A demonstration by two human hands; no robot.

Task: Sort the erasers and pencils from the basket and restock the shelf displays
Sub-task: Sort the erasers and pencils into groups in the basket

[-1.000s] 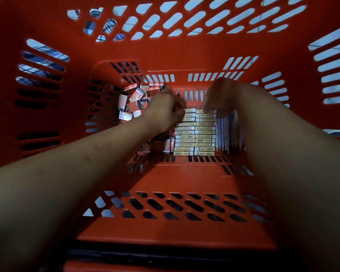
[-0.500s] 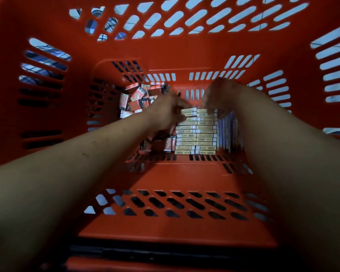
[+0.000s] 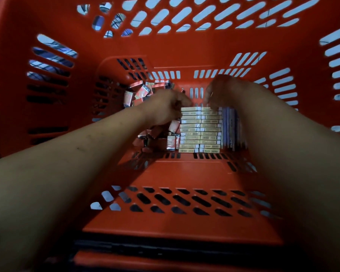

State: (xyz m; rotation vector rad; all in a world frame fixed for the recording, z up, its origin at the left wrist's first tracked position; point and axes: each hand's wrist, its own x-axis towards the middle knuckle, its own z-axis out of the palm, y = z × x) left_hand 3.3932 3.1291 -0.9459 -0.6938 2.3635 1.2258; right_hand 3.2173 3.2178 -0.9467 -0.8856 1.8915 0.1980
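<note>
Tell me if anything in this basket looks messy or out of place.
The red packets lie in a loose jumble on the basket floor, left of the cream boxes, tilted every way, some leaning against that stack. The boxes sit in two neat columns, purple packs standing on edge beside them. No damage shows.

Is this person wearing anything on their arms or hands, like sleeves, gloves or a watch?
The left hand and right hand are bare, no gloves, and the left forearm and right forearm are uncovered up to the frame's edge: no sleeves, watch or bracelet in view. The left one carries a few small dark marks. The picture is too dim to rule out a ring.
</note>
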